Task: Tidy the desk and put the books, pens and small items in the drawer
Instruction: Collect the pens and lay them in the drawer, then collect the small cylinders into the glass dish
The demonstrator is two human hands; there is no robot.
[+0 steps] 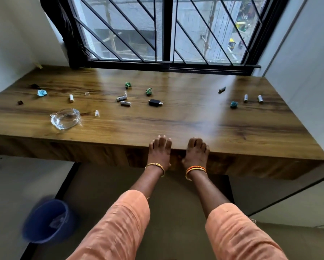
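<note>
Head view: left hand and right hand are hooking fingers over the tabletop near edge, holding nothing else; I'd be pulling the drawer evenly.

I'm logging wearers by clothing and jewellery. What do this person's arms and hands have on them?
Both arms wear loose peach-orange sleeves of a crinkled fabric that end partway down the forearm, leaving the wrists bare. The left hand has a thin gold-coloured bangle at its wrist. The right hand has stacked bangles in orange and gold. No rings are discernible, and there are no gloves.
</note>
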